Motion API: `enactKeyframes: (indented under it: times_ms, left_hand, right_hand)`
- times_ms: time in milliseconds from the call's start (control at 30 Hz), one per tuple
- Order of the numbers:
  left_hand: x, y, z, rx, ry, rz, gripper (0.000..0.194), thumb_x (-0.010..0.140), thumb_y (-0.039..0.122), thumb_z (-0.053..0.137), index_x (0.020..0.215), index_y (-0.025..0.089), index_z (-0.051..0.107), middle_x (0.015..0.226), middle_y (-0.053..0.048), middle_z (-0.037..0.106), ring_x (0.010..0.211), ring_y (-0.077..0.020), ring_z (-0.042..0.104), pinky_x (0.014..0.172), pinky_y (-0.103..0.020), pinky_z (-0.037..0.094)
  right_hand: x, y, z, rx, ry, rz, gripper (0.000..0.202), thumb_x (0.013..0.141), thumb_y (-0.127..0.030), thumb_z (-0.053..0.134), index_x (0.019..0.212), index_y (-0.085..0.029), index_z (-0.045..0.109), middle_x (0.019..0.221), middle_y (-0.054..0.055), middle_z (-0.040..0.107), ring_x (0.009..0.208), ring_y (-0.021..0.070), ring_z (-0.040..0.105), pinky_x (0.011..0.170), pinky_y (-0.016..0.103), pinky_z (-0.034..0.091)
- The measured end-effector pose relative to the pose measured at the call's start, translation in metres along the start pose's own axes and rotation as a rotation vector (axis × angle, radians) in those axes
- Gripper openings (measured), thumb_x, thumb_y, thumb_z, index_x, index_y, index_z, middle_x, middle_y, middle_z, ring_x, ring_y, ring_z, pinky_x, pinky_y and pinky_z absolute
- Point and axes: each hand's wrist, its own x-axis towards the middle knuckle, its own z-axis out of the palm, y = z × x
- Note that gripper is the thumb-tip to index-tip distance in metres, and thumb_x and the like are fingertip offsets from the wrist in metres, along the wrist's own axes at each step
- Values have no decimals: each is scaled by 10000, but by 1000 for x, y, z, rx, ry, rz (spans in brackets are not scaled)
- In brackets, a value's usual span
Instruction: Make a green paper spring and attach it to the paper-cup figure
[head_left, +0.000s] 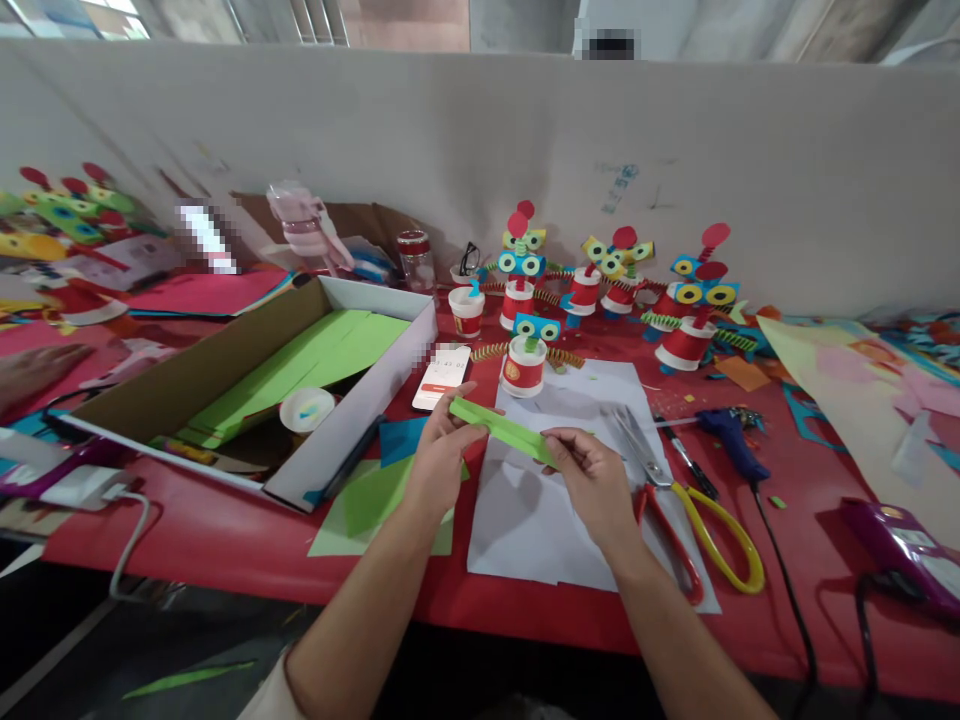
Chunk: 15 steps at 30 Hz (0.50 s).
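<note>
A folded strip of green paper [499, 424] is stretched between my two hands, above white sheets [517, 520] on the red table. My left hand [442, 445] pinches its left end, fingers behind and thumb in front. At the right end, my right hand [589, 470] grips it between thumb and fingers. Just beyond stands a paper-cup figure [523, 366] with blue eyes and coiled paper arms. Scissors [660, 480] with one red and one yellow handle lie right of my right hand. Green paper [375, 500] and a blue piece [401, 441] lie by my left forearm.
A white box [360, 410] holding green sheets stands at left. A phone [442, 378] lies beside it. Several cup figures [686, 340] line the back. Right are a pen [686, 457], a glue gun [731, 440] with cable and a purple device [904, 555]. Another person's hand [41, 368] rests far left.
</note>
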Motion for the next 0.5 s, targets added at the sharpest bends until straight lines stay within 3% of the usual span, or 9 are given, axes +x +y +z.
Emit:
enactKeyframes:
  times_ms: [267,500]
  left_hand:
    - [2,-2,0,-14,38,-77,500,591,141,778,1072,216,661,758,19,686,721,-113,631,660,-219,459]
    - [-1,-11,1,93,-167,-228,353,615,191,797,960,167,726,828,-43,706,630,-101,561,572,-223,407]
  right_hand:
    - [-2,-4,2,-30,-4,-18,219,829,-398,622,878,-190,673,701,6,689,600,158,673,542,262,557]
    - [-5,-4,3,-82,-30,-17,238,850,-419,607,902,-197,677,697,3,685,563,153,659,546,264,541]
